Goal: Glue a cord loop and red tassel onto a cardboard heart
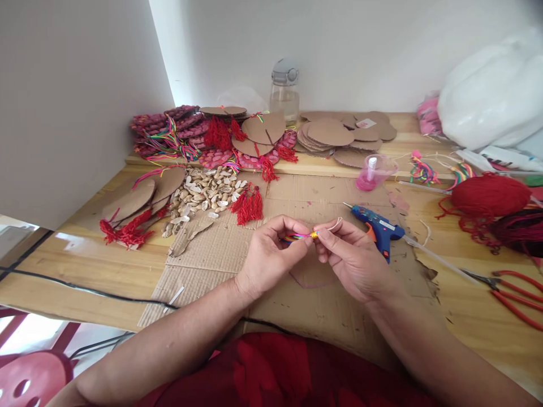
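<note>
Above the cardboard sheet (280, 299), my left hand (275, 251) pinches a small bundle of multicoloured cords (292, 238). The fingers of my right hand (350, 254) close on the yellow-wrapped end of that bundle, and a thin pale string (338, 221) loops up beside them. Both hands almost touch at the fingertips. A blue glue gun (382, 229) lies just right of my right hand. Red tassels (248, 206) rest beyond my left hand, beside a heap of peanut shells (207, 192).
At the back are cardboard discs (328, 133), braided pink pieces (186, 130) and a water bottle (284, 93). Rightward are a plastic cup (375, 172), red yarn (487, 195), red-handled scissors (517, 291) and a white bag (492, 93). A black cable (102, 292) crosses the left side.
</note>
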Available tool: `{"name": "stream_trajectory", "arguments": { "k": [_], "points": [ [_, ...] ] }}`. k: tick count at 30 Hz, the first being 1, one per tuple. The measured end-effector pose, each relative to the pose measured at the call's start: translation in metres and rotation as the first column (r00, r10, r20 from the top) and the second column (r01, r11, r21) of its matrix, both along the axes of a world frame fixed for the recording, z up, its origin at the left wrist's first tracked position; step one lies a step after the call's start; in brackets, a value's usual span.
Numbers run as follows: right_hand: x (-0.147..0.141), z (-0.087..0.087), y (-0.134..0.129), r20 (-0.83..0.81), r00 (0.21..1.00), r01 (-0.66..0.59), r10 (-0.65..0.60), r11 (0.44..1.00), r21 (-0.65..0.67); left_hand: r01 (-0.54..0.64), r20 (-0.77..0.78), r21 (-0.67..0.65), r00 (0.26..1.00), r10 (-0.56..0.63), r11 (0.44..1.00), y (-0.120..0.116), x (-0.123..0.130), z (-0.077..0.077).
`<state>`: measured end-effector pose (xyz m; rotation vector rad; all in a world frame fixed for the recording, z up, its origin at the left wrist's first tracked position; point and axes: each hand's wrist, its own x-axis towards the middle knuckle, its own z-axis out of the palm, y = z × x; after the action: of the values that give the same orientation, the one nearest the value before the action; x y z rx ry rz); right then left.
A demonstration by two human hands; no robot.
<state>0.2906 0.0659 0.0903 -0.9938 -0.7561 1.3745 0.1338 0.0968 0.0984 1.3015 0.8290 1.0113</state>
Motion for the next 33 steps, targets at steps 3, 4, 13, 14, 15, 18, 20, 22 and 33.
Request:
{"name": "stream_trajectory", "arguments": {
  "k": [3,4,13,14,15,18,20,22,33],
  "points": [
    [0.0002,0.0011,0.0001,-0.028,0.999,-0.015,0.015,1.000,-0.007,0.012,0.032,-0.031,0.999,-0.011,0.999,0.0006,-0.0003,-0.0026],
    [0.0001,0.0013,0.0001,-0.032,0.999,-0.018,0.017,1.000,-0.009,0.016,0.043,-0.037,0.999,-0.014,0.999,0.0005,-0.0004,-0.0033],
    [-0.0018,0.0028,-0.0007,0.029,1.000,-0.006,0.005,0.999,0.045,0.016,0.096,-0.089,0.995,-0.007,0.996,-0.0002,0.0018,-0.0047],
    [-0.0017,0.0028,-0.0006,0.033,0.999,-0.005,0.003,0.999,0.052,0.020,0.101,-0.090,0.995,-0.010,0.996,-0.0002,0.0020,-0.0047],
    [-0.0016,0.0027,-0.0006,0.034,0.999,-0.005,0.003,0.998,0.056,0.023,0.105,-0.089,0.994,-0.014,0.996,-0.0002,0.0022,-0.0048],
    [-0.0014,0.0020,-0.0007,0.028,1.000,-0.011,0.009,0.998,0.056,0.034,0.109,-0.072,0.994,-0.026,0.997,0.0003,0.0020,-0.0046],
    [-0.0013,0.0016,-0.0009,0.022,1.000,-0.019,0.017,0.998,0.054,0.045,0.127,-0.064,0.991,-0.036,0.997,0.0009,0.0016,-0.0045],
    [-0.0013,0.0017,-0.0012,0.017,1.000,-0.021,0.020,0.998,0.051,0.054,0.151,-0.059,0.988,-0.044,0.997,0.0013,0.0011,-0.0045],
    [-0.0019,0.0012,-0.0011,0.028,1.000,-0.001,0.000,0.999,0.035,0.077,0.138,-0.085,0.988,-0.064,0.993,0.0018,-0.0005,-0.0070]
  ]
}}
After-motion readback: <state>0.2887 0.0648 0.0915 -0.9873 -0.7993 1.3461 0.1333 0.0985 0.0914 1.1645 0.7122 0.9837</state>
